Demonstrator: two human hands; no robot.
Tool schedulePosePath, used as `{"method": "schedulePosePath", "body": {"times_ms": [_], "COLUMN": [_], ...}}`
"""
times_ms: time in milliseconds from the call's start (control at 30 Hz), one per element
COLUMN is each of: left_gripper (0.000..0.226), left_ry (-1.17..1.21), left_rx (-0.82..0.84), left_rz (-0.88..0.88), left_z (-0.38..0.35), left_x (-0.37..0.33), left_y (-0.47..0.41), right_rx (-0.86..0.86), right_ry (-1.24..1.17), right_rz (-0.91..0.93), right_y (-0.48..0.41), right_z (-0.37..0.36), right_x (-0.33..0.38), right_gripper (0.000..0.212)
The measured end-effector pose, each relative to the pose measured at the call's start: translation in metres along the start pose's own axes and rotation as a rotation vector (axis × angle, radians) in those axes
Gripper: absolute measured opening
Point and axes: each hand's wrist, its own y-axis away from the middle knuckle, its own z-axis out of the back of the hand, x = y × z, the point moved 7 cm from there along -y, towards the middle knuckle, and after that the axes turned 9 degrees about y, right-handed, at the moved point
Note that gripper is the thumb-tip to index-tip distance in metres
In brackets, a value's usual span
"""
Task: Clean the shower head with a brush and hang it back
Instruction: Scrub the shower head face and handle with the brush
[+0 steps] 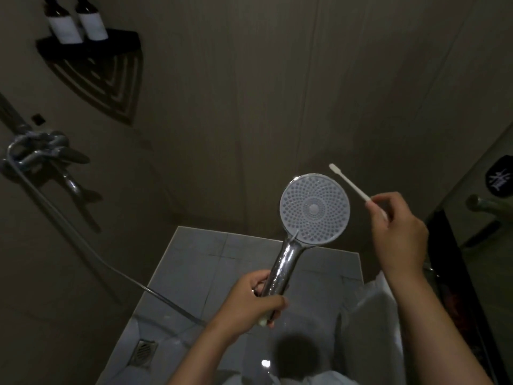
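Dim shower walls (249,79) behind; shower head (313,208) held up, brush (350,183) poised.
Grip of the left hand (249,298) wraps the chrome handle, nozzle face toward the camera; the right hand (397,232) pinches the brush, long axis slanting up-left, tip just right of the rim, not touching.

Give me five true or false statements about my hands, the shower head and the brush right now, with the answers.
1. The left hand grips the shower head by its chrome handle. True.
2. The brush tip is scrubbing the nozzle face. False: it is held clear of the face, up to the right.
3. The right hand pinches the brush. True.
4. The shower head hangs in a wall holder. False: it is held in the left hand.
5. Two bottles stand on the corner shelf. True.
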Motion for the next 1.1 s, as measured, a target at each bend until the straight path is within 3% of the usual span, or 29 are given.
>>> {"method": "schedulePosePath", "body": {"times_ms": [167, 267, 400, 533, 633, 800, 867, 1000, 1100], "left_gripper": [0.029, 0.032, 0.031, 0.032, 0.033, 0.034, 0.035, 0.034, 0.032], "left_ry": [-0.015, -0.012, -0.009, -0.008, -0.002, -0.002, -0.005, -0.008, 0.001], "left_rx": [-0.012, -0.015, -0.011, -0.007, 0.007, -0.001, 0.004, -0.006, -0.014], "left_rz": [-0.019, -0.019, -0.005, -0.006, -0.008, 0.000, -0.005, -0.010, -0.009], "left_z": [-0.002, -0.001, -0.001, -0.001, -0.002, -0.004, -0.004, -0.004, -0.003], "left_x": [-0.006, -0.007, -0.004, -0.005, -0.008, -0.003, -0.003, -0.004, -0.002], "left_y": [-0.004, -0.007, -0.007, -0.008, -0.009, -0.011, -0.010, -0.012, -0.013], "right_rx": [0.314, 0.220, 0.048, 0.258, 0.361, 0.118, 0.088, 0.298, 0.420], "right_ry": [-0.352, -0.201, -0.056, -0.327, -0.261, -0.003, -0.080, -0.386, -0.261], "right_rz": [0.077, 0.113, -0.008, 0.026, 0.052, -0.023, -0.079, -0.024, 0.019], "right_y": [0.007, 0.006, -0.003, -0.002, 0.001, -0.008, -0.009, -0.006, -0.002], "right_z": [-0.016, -0.019, -0.005, -0.001, -0.007, 0.001, 0.008, 0.009, -0.006], "right_x": [0.015, 0.014, -0.004, 0.009, 0.009, -0.005, -0.010, 0.008, 0.011], "right_gripper": [0.018, 0.012, 0.016, 0.011, 0.009, 0.015, 0.014, 0.014, 0.010]}}
